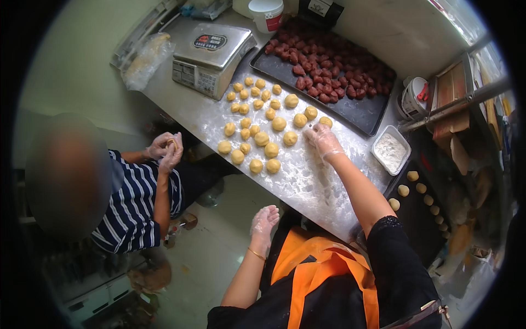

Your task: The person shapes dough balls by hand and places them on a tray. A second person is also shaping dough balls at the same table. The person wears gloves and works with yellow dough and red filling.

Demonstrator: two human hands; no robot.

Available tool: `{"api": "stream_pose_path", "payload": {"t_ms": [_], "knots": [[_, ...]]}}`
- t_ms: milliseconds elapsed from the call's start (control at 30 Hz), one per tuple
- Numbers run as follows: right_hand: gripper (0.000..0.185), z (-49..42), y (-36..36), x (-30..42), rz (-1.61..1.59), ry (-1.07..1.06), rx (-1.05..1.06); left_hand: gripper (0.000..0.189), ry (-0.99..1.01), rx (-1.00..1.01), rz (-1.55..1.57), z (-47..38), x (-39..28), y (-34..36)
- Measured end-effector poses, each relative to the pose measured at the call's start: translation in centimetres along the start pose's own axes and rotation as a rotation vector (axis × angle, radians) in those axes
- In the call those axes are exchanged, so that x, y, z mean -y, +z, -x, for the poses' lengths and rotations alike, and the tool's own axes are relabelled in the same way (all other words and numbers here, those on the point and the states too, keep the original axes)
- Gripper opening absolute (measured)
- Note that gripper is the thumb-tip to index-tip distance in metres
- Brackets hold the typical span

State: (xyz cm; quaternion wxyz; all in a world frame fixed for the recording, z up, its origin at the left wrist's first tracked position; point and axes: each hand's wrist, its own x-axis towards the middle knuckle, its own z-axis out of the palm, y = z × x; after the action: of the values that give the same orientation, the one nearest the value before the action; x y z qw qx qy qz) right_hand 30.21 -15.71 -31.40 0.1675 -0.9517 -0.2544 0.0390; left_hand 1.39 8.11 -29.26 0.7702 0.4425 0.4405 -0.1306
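My right hand (pixel 324 142), in a clear plastic glove, reaches over the floured metal table (pixel 296 185). Its fingertips are beside a yellow dough ball (pixel 326 121); whether they grip anything is hidden. My left hand (pixel 265 221), gloved too, hangs off the table's front edge with loosely bent fingers and nothing visible in it. Larger smooth dough balls (pixel 279 123) lie left of my right hand. Smaller, rougher dough pieces (pixel 258 104) are grouped farther left.
A black tray (pixel 365 119) of dark red filling lumps (pixel 324 68) lies at the back. Left of it stand a scale (pixel 213 57) and bagged dough (pixel 150 61). Flour fills a tub (pixel 390 150) at right, beside another tray (pixel 415 214) with pale balls. A co-worker (pixel 135 197) shapes dough at left.
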Motion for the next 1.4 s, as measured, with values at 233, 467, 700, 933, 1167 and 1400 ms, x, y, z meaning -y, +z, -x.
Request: {"api": "stream_pose_path", "payload": {"t_ms": [233, 467, 700, 933, 1167, 1400], "knots": [[0.056, 5.7, -7.9, 4.0, -1.801, 0.859, 0.137, 0.052, 0.08, 0.37, -0.134, -2.6, -7.2, 6.6], [0.059, 11.6, -4.6, 10.4, -1.39, 0.694, 0.168, 0.062, 0.475, 0.545, -0.294, -2.1, -6.0, 15.8], [0.042, 13.9, -4.5, 6.7, -0.485, 0.635, 0.225, 0.047, -0.164, 0.125, 0.1, -1.5, -2.0, 11.6], [0.076, 8.4, -1.2, 3.1, -0.01, 0.196, 0.152, 0.039, -0.046, 0.223, 0.118, -0.6, -2.3, 10.5], [0.069, 8.7, -0.9, 3.6, -0.752, 0.431, 0.062, 0.051, 0.209, 0.337, 0.089, 1.1, -6.6, 15.7], [0.058, 10.2, -9.6, 9.8, -1.525, 0.413, -0.298, 0.058, 0.201, 0.542, 0.426, 5.7, -7.8, 24.1]]}}
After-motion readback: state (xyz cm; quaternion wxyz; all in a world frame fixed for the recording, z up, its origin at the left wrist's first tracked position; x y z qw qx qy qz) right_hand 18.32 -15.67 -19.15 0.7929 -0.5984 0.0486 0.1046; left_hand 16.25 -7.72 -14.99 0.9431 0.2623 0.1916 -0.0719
